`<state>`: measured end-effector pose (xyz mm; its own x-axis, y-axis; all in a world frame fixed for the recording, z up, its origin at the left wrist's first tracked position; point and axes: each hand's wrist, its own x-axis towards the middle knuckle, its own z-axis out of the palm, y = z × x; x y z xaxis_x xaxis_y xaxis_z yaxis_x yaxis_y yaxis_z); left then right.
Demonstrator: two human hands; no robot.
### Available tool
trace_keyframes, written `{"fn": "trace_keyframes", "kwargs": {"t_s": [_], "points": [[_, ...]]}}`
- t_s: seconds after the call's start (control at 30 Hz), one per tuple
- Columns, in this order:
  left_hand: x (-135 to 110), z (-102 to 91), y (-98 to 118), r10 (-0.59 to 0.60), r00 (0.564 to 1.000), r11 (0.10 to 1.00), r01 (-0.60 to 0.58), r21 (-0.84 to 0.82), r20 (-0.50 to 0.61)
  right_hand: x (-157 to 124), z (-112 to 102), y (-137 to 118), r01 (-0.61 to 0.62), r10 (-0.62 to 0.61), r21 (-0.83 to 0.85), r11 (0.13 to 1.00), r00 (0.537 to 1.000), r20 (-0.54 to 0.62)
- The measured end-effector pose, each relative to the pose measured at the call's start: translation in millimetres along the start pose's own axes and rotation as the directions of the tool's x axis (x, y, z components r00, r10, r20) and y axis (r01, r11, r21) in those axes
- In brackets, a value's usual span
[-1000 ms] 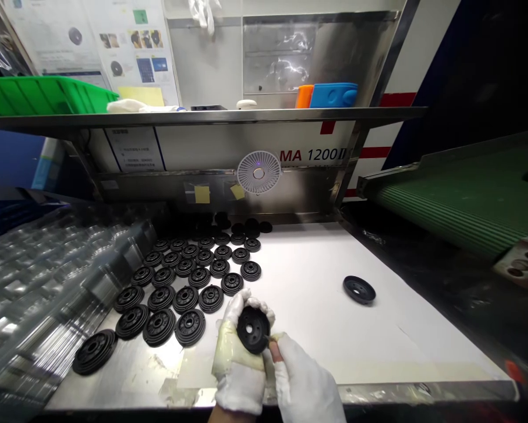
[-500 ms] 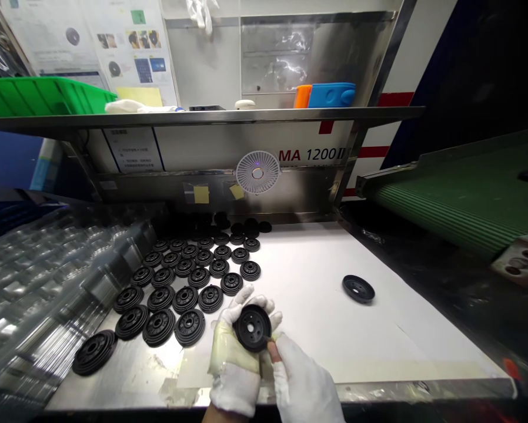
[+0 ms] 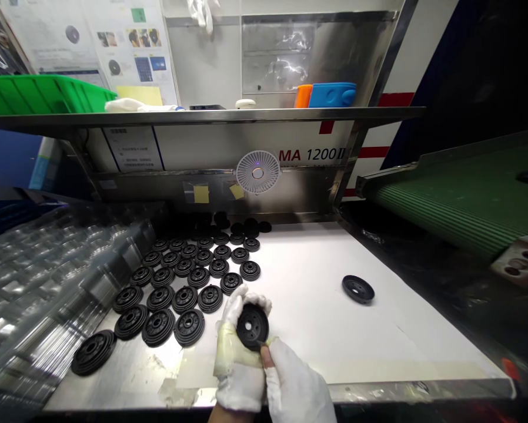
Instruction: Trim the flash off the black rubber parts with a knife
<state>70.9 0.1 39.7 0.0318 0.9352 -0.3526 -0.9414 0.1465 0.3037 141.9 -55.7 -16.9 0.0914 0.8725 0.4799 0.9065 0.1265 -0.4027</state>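
Observation:
My left hand [image 3: 241,358], in a white glove with yellowish tape round it, grips a black plastic wheel-like disc [image 3: 259,324]. The disc's hollow face is turned up, with a hole in its centre. My right hand [image 3: 297,379], gloved with a bare fingertip showing, is closed at the disc's lower rim. A small dark tip shows by that fingertip; whether it is a tool, I cannot tell. Several similar ribbed black discs [image 3: 189,327] lie in rows to the left of my hands. Another disc [image 3: 358,289] lies alone on the white sheet at the right.
Stacked clear plastic trays [image 3: 70,276] fill the left side. A green conveyor belt [image 3: 462,194] runs at the right. A small white fan [image 3: 257,172] sits below a metal shelf [image 3: 229,116], which carries a green bin [image 3: 47,95] and a blue holder [image 3: 332,95].
My right hand has slid a little left and down along the disc's lower rim. The disc has turned slightly in my left hand, whose fingers have shifted behind it.

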Motion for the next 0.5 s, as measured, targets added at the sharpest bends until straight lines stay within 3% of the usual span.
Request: {"fn": "trace_keyframes", "kwargs": {"t_s": [0.13, 0.23, 0.33, 0.5], "points": [[-5, -5.0, 3, -0.106, 0.994, 0.988, 0.107, 0.116, -0.018, 0, -2, 8, 0.013, -0.014, 0.029, 0.999, 1.0, 0.02], [-3, -4.3, 4, -0.111, 0.994, 0.991, 0.11, 0.075, 0.001, 2, -7, 11, -0.019, 0.017, 0.063, 0.998, 0.999, 0.028], [1, 0.0, 2, -0.126, 0.991, 0.992, 0.127, 0.013, -0.052, 3, -9, 10, -0.045, 0.043, 0.044, 0.998, 0.999, 0.031], [6, 3.3, 0, -0.079, 0.995, 0.995, 0.075, -0.067, -0.064, -1, -3, 2, -0.003, 0.003, 0.01, 1.0, 1.0, 0.006]]}}
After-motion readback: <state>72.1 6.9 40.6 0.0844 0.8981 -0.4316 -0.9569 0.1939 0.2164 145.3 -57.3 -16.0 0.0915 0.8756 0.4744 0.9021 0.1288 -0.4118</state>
